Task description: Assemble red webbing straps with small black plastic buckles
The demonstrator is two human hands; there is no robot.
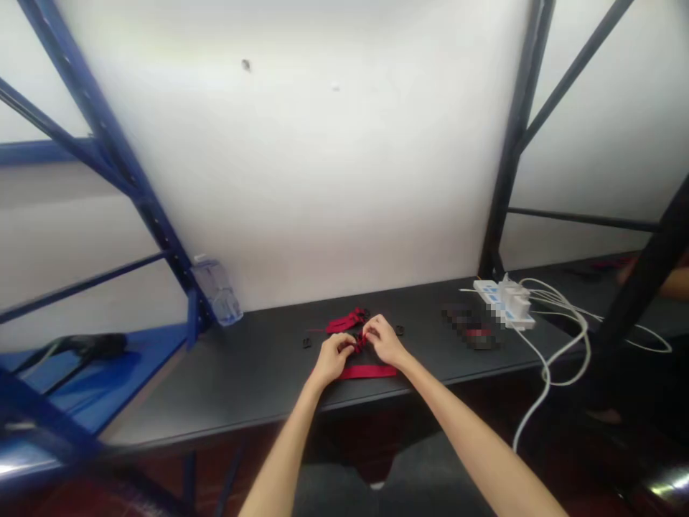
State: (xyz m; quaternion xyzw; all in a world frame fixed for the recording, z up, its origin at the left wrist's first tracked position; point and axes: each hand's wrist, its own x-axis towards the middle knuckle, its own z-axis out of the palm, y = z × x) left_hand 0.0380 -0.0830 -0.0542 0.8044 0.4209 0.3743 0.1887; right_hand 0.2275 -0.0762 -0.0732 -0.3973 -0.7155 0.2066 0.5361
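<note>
Over the black shelf top, my left hand (334, 355) and my right hand (384, 340) come close together, fingers pinched. Between them is a small bunch of red strap with black parts (360, 342), gripped from both sides; its details are too small to make out. A flat red strap (368, 371) lies just in front of my hands, near the shelf edge. Behind them rests a folded red strap (344, 322) with a black piece at its right end. One small black buckle (306, 342) sits left of my hands, another (400, 330) to the right.
A white power strip (498, 301) with plugs and looping white cables (578, 323) lies at the right. A clear plastic bottle (218, 291) leans by the blue post at left. Black shelf posts (511, 158) stand at right. A person's arm (672, 283) shows at far right.
</note>
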